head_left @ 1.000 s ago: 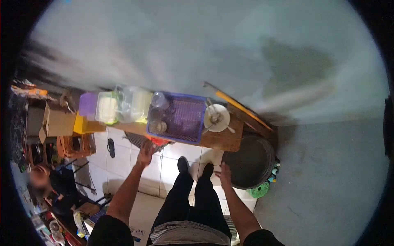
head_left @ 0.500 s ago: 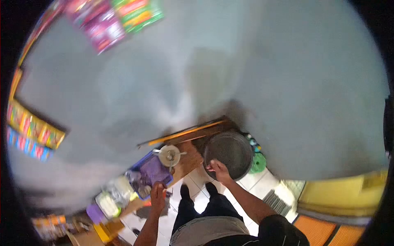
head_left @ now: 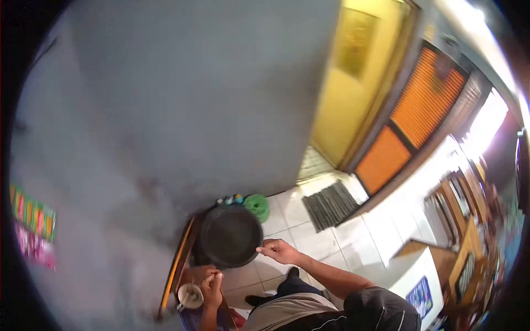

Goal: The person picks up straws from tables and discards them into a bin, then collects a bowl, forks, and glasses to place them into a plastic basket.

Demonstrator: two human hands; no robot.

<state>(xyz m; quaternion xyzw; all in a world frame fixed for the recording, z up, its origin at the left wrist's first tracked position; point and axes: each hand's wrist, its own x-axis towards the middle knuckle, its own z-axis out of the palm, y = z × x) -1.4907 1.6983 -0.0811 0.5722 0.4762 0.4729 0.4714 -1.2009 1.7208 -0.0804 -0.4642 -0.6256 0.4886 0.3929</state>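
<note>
My right hand (head_left: 279,251) is closed, thumb against curled fingers, beside the right rim of a large round black basin (head_left: 231,236). Whatever it may hold is too small to make out. My left hand (head_left: 212,286) is closed too, below the basin, and I cannot make out anything in it. Just left of that hand, a white pot or bowl (head_left: 190,296) sits on a wooden surface. A green round object (head_left: 256,208) stands against the basin's upper right side.
A grey wall (head_left: 193,99) fills the upper left. A yellow door (head_left: 353,83), an orange panel (head_left: 383,160) and a dark mat (head_left: 330,206) are to the right. Farther right stand wooden chairs (head_left: 464,204) and a white box (head_left: 422,281). Packets (head_left: 33,215) hang at far left.
The view has turned right, bringing the door, mat and chairs into sight. The basin, pot and packets now lie farther left in view. Both hands remain closed.
</note>
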